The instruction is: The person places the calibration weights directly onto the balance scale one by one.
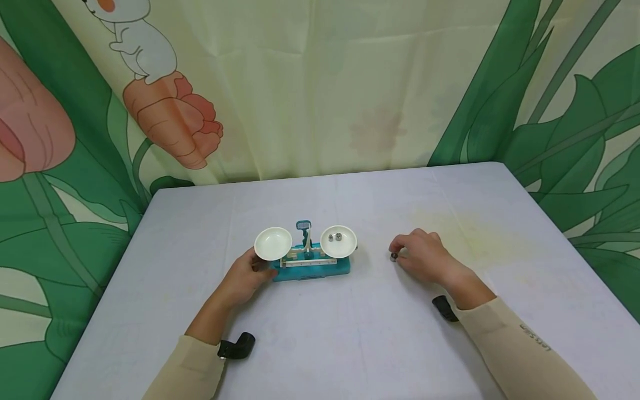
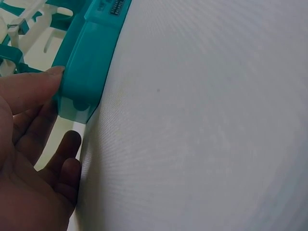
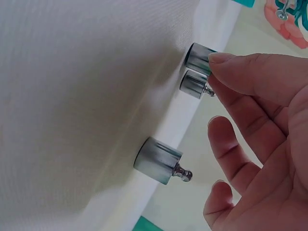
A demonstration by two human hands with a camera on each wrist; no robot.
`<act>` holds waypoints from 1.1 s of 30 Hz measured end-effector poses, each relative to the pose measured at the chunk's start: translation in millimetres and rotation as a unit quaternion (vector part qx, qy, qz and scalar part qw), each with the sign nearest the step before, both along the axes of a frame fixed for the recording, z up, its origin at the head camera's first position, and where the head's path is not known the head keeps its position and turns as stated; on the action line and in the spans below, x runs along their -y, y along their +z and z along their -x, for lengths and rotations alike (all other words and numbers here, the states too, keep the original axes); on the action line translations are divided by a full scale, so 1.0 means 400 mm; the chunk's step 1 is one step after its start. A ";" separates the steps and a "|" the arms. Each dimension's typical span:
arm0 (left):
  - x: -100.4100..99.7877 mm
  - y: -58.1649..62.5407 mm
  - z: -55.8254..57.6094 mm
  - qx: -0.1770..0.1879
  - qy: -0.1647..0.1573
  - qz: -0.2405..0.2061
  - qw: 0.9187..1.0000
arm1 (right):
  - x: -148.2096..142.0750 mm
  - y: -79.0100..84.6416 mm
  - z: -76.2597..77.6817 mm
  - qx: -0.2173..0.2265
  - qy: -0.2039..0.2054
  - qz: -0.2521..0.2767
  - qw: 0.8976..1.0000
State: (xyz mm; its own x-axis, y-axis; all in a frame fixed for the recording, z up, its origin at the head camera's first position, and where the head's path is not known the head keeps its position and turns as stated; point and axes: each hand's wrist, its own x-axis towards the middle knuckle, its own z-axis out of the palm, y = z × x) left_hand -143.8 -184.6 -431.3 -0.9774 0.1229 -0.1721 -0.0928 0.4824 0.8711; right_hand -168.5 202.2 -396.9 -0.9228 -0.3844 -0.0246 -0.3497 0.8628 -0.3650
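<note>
A teal balance scale (image 1: 312,269) stands on the table, with a white left pan (image 1: 273,243) and a white right pan (image 1: 330,250) holding two small metal weights (image 1: 338,236). My left hand (image 1: 248,280) grips the left end of its base, thumb on the near side in the left wrist view. To the right of the scale, my right hand (image 1: 425,256) pinches a metal weight (image 3: 198,57) between thumb and fingers, low over the cloth. Right beside that weight is a smaller knobbed weight (image 3: 193,84). A larger knobbed weight (image 3: 158,161) stands apart from them.
A white cloth (image 1: 320,344) covers the table. Behind the far edge hangs a curtain (image 1: 320,100) printed with leaves, carrots and a rabbit. Each wrist wears a black camera mount, the left one (image 1: 237,345) close over the cloth.
</note>
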 end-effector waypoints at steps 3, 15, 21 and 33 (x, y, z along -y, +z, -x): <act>0.000 0.001 -0.001 0.000 0.000 0.000 1.000 | 0.001 -0.002 0.001 -0.004 0.005 0.001 1.000; 0.000 0.002 -0.004 -0.002 -0.002 0.007 1.000 | 0.010 -0.007 0.004 -0.011 0.020 -0.008 1.000; 0.000 0.005 -0.003 -0.001 -0.005 0.006 1.000 | 0.016 -0.004 0.003 -0.005 0.019 -0.017 1.000; 0.003 -0.002 0.001 -0.004 -0.007 0.003 1.000 | 0.015 -0.011 0.002 -0.020 0.028 -0.024 0.999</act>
